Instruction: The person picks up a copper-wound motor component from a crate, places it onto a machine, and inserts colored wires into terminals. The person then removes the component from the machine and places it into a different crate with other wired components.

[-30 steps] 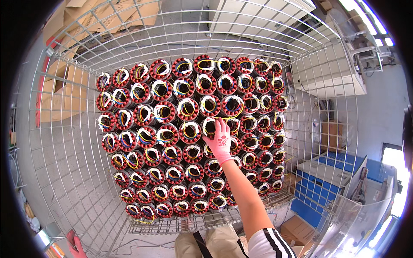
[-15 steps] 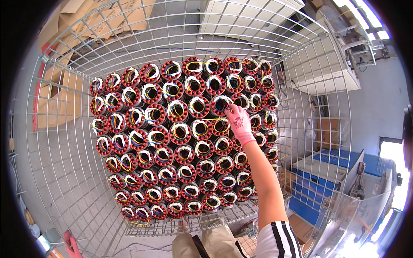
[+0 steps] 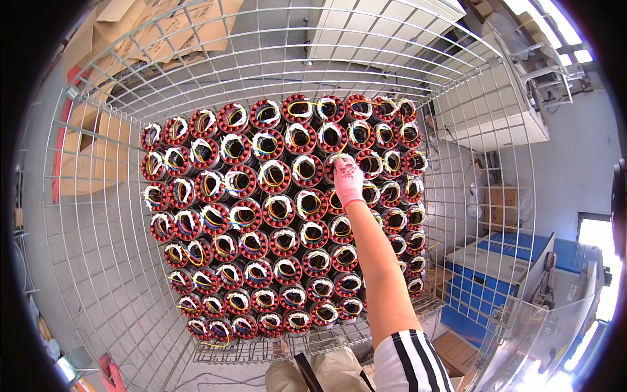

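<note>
My right hand point(image 3: 348, 178), in a pink glove with darker printed dots, reaches over the stacked motor stators from the lower right. Its fingers are closed together at the rim and opening of one stator point(image 3: 328, 171), and they cover much of it. Yellow wire shows by the fingertips, which are partly hidden. Around it stand many more stators point(image 3: 279, 210) in tight rows, with red coil ends, white ties or sleeving, and yellow, blue and black leads tucked in their openings. My left hand is out of view.
A tall wire mesh cage point(image 3: 85, 196) encloses the stators. Flattened cardboard point(image 3: 176, 36) leans beyond its far left. White cabinets point(image 3: 385, 32) stand at the back, and a blue and white machine point(image 3: 483, 287) at the right. A red object point(image 3: 110, 374) shows at lower left.
My right hand has shifted slightly left, its fingers now more over the stator's opening. The whole view has moved a little, so the stators appear lower and further right.
</note>
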### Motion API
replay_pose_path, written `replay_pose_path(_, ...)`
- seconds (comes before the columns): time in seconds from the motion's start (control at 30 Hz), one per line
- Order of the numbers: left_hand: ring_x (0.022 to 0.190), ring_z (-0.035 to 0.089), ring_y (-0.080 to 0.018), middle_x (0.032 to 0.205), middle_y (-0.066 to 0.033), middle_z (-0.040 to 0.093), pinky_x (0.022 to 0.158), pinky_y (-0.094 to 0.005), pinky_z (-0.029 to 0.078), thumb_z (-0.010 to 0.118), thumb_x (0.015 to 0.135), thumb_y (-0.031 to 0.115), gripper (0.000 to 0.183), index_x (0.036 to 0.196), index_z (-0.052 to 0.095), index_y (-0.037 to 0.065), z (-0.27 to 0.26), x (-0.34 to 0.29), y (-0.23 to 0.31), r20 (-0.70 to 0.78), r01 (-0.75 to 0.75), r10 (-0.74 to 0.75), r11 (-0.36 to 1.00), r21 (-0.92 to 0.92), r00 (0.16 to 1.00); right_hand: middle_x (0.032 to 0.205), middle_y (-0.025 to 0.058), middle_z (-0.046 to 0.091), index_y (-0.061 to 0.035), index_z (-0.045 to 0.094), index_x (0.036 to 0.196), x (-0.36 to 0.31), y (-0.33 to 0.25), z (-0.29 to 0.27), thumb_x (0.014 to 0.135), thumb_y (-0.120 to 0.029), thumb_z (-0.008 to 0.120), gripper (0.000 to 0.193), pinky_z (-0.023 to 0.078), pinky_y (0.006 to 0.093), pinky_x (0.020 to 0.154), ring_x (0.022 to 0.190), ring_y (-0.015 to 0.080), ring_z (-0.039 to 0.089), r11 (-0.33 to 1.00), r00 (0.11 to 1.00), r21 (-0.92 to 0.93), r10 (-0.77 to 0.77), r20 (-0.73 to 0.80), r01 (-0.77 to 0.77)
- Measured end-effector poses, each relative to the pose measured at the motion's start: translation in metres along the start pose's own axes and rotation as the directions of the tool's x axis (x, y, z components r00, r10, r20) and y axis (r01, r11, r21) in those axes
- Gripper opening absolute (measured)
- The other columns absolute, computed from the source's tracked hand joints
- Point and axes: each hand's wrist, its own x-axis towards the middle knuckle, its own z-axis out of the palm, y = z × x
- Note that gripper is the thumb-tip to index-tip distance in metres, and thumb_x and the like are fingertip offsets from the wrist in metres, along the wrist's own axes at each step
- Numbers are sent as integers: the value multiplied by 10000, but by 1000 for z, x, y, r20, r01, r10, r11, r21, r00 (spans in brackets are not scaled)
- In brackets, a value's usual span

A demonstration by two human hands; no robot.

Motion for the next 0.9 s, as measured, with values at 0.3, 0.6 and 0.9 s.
replay_pose_path(0.3,1209,460,-223,1298,-143,502,1039,-325,330,471,975,212,401,1285,462,-44,-9,-7,2,9,-5,5,1000,9,1000,1027,100,637,-32,672,917,24,-21,-22,829,-213,488,273,470,448,835,1010,277,590,974,816,-223,106,568,28)
replay_pose_path(0.6,1065,559,-270,1149,-153,596,923,-347,420,499,963,323,447,1200,524,-55,12,-9,76,-40,7,10,918,396,999,1067,179,611,-15,612,1008,-132,-14,-116,830,-111,537,216,485,411,852,976,332,595,957,989,264,-141,53,122)
replay_pose_path(0.9,886,581,-299,954,-230,625,846,-382,474,508,945,348,466,1140,568,-71,29,4,90,146,-433,460,616,658,876,1074,163,617,-50,647,1030,-670,102,-260,867,-228,524,271,461,404,897,1024,336,579,448,508,339,854,109,-827)
